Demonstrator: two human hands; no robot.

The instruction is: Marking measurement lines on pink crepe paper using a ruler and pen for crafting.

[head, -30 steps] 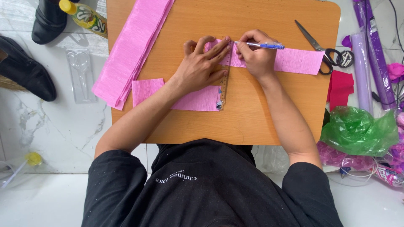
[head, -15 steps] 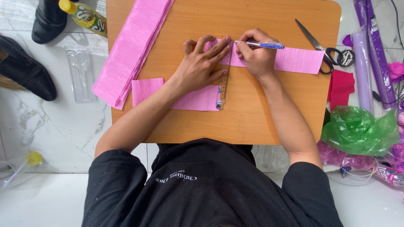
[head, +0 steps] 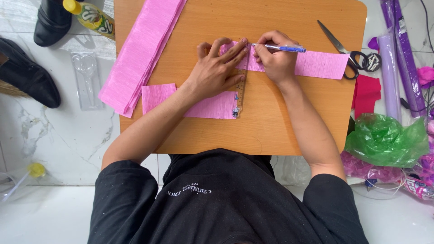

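Observation:
A small wooden table [head: 289,131] carries strips of pink crepe paper. My left hand [head: 218,68] lies flat with spread fingers, pressing a clear ruler [head: 239,97] down across one pink strip [head: 318,64]. My right hand [head: 276,58] grips a blue pen [head: 282,48] with its tip at the ruler's upper end, on that same strip. A second, shorter pink piece [head: 203,106] lies under my left wrist and forearm.
A long folded stack of pink crepe paper [head: 142,49] lies on the table's left part. Scissors [head: 343,47] rest at the right edge. On the floor: black shoes [head: 27,72], a yellow-capped bottle [head: 88,16], purple rolls [head: 398,63], green cellophane [head: 384,140], red paper [head: 366,92].
My hands hold nearly the same pose throughout. The pen tip has shifted only slightly along the ruler's top end.

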